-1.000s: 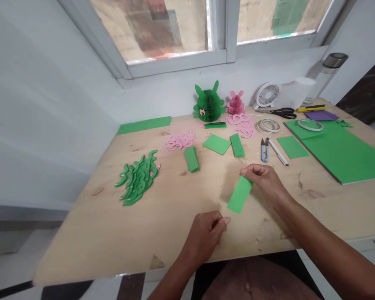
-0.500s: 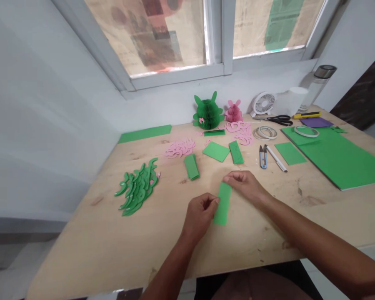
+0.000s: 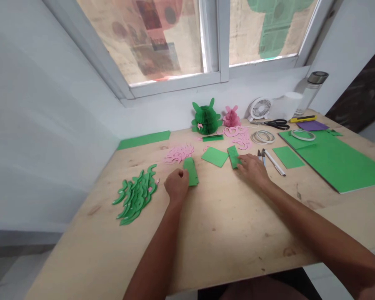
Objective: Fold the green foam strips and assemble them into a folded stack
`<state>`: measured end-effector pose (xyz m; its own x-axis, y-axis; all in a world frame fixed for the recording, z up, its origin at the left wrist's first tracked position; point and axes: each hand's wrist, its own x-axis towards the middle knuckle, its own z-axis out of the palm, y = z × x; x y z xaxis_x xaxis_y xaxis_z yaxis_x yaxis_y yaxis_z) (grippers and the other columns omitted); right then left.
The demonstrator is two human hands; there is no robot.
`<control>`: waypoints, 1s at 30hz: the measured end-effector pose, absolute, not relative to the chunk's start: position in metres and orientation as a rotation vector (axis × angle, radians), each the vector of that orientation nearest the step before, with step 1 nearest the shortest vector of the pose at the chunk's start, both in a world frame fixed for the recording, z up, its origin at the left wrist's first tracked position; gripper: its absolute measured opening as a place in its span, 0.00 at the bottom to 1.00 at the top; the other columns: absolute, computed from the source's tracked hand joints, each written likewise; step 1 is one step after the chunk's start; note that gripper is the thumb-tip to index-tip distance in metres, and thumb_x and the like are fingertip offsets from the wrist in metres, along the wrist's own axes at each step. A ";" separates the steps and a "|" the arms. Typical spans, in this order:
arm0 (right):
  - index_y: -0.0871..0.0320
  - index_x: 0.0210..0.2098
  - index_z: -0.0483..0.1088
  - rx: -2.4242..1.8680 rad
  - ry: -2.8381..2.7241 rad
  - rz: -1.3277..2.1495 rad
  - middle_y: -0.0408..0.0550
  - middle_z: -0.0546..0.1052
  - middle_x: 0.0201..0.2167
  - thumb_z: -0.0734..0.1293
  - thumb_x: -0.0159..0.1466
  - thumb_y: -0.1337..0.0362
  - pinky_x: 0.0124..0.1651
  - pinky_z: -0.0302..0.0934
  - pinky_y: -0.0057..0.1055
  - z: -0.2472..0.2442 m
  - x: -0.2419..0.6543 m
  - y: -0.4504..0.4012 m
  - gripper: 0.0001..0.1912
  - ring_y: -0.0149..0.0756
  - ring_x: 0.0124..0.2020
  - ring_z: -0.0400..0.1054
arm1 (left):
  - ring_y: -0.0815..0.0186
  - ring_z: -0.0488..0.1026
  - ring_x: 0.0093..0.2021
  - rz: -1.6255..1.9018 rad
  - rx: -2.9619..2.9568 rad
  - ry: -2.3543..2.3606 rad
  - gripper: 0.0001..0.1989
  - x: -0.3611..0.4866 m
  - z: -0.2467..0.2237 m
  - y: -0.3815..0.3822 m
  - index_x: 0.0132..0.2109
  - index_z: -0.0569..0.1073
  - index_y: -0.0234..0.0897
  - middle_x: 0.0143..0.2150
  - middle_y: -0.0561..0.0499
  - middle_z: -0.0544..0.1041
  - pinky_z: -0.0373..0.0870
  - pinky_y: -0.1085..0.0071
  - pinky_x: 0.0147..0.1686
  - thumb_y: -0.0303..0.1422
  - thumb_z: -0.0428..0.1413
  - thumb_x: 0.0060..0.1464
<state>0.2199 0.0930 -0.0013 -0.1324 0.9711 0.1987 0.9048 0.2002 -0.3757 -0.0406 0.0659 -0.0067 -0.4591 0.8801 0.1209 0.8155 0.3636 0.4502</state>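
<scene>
My left hand [image 3: 177, 185] is closed at the left edge of a small stack of green paper strips [image 3: 191, 171], its thumb and finger pinched on the top strip. To the right, my right hand [image 3: 253, 168] lies with fingers stretched out, the fingertips touching a second stack of green strips [image 3: 233, 156]. Between the two stacks lies a wider green paper rectangle [image 3: 215, 156]. Curved green cutouts [image 3: 137, 196] lie in a pile left of my left hand. Blue thread snips [image 3: 261, 155] are partly hidden behind my right hand, beside a white pen [image 3: 275, 162].
Pink cutouts [image 3: 179, 153] lie behind my left hand. Along the wall stand a green honeycomb paper figure [image 3: 207, 118], a smaller pink one [image 3: 231, 116] and a white fan [image 3: 260, 109]. Tape rolls [image 3: 265, 137], black scissors [image 3: 276, 123] and large green sheets [image 3: 337, 160] are at right.
The single green strip held by both hands has left the table's middle. My left hand moved left to one stack; my right hand moved forward to the other. The view shifted slightly.
</scene>
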 end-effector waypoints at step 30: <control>0.61 0.46 0.69 -2.006 -2.082 -0.197 0.59 0.73 0.46 0.60 0.61 0.63 0.44 0.57 0.42 0.012 0.329 0.093 0.15 0.50 0.46 0.65 | 0.53 0.67 0.43 0.692 2.425 2.201 0.09 -0.009 -0.005 0.045 0.40 0.72 0.37 0.39 0.42 0.74 0.58 0.57 0.43 0.31 0.49 0.54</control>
